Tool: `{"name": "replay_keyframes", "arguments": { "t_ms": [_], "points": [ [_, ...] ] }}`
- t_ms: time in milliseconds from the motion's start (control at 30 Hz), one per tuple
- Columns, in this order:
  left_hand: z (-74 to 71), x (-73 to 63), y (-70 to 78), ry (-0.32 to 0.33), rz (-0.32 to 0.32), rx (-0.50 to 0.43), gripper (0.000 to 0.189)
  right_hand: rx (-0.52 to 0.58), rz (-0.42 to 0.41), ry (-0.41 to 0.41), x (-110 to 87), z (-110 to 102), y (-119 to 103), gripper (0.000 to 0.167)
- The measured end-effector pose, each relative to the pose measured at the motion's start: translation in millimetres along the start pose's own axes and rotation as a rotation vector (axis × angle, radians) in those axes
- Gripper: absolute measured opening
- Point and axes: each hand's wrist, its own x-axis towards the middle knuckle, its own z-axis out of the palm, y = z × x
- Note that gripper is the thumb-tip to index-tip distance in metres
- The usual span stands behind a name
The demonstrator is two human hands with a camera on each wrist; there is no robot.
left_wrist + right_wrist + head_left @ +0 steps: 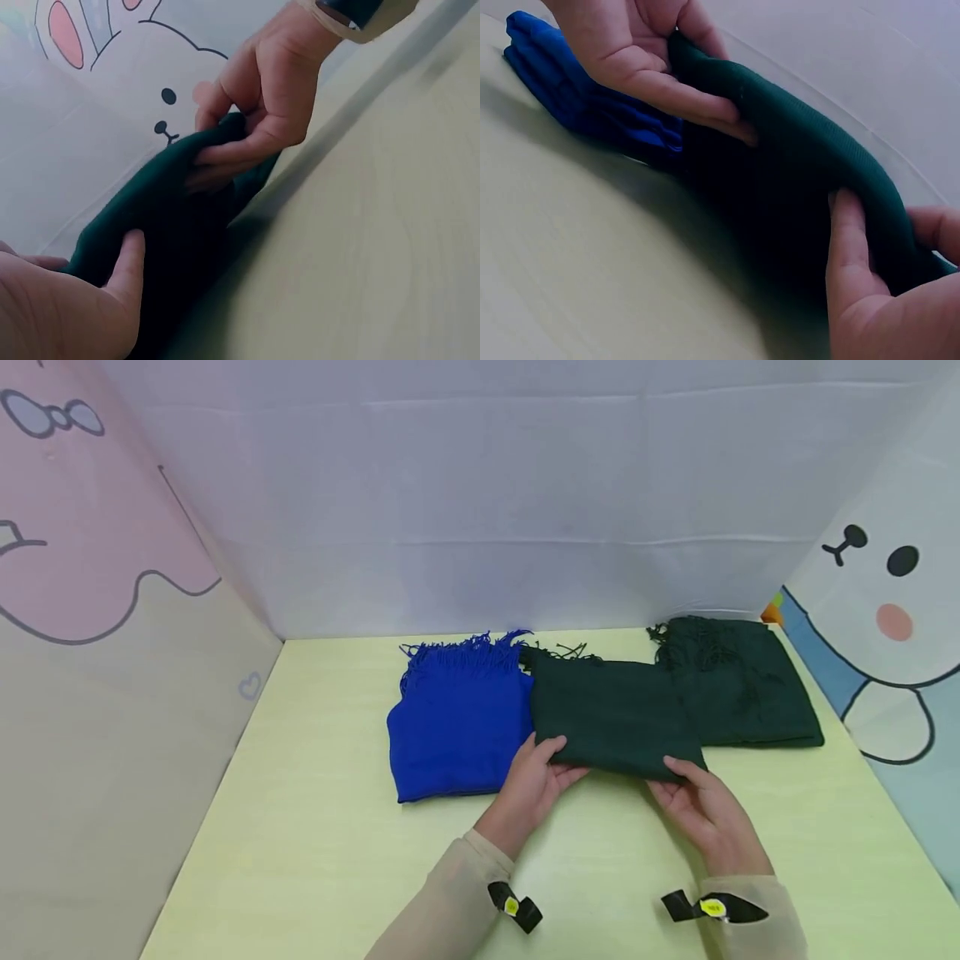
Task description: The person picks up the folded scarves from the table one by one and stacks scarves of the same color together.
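Left hand (pixel 528 785) and right hand (pixel 708 814) both grip the near edge of a folded dark green scarf (pixel 615 714), one toward each near corner, thumbs on top and fingers underneath. With the blue fringed scarf (pixel 457 727) as landmark, the held scarf is immediately to its right, and the left hand is by its near right corner. A second folded dark green fringed scarf (pixel 750 693) lies farther right of the blue one, past the held scarf. In the wrist views the gripped edge is raised off the tabletop (pixel 300 827); whether the far edge is also clear of it cannot be told. Dark fringe (pixel 570 652) shows at that far edge, close to the blue scarf's own fringe (pixel 480 652).

My judgement is that the folds are the weak point: if the fingers pinch only the outer layers, inner ones could slip and leave the bundle uneven. Pulling the hands apart unevenly might skew the edge, and slack between them could make it sag. The fringes seem near enough to the blue scarf to catch, so a sideways drag might ruck it. The scarf beyond could be disturbed likewise, since the two dark green pieces overlap in view; contact is unclear.
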Motion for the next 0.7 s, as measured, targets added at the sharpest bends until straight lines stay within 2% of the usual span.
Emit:
{"name": "replay_keyframes", "arguments": {
  "t_ms": [133,267,433,567,700],
  "points": [
    [-5.2,-10.6,-5.3,-0.040,0.010,0.037,0.051,-0.062,-0.017,-0.018,-9.7,-5,2,0.053],
    [-8.2,-20.1,-11.9,-0.053,0.001,0.086,0.052,-0.117,-0.025,-0.005,-16.6,-13,5,0.047],
    [-12.5,-29.7,-16.7,-0.055,-0.010,0.241,0.062,-0.182,-0.050,-0.016,-27.5,-24,9,0.034],
    [-16.8,-35.1,-15.7,-0.077,-0.007,0.375,0.066,-0.259,-0.062,-0.014,-33.3,-29,12,0.031],
    [-20.3,-37.6,-15.8,-0.095,-0.016,0.406,0.068,-0.320,-0.072,0.011,-35.5,-31,15,0.030]
  ]
}}
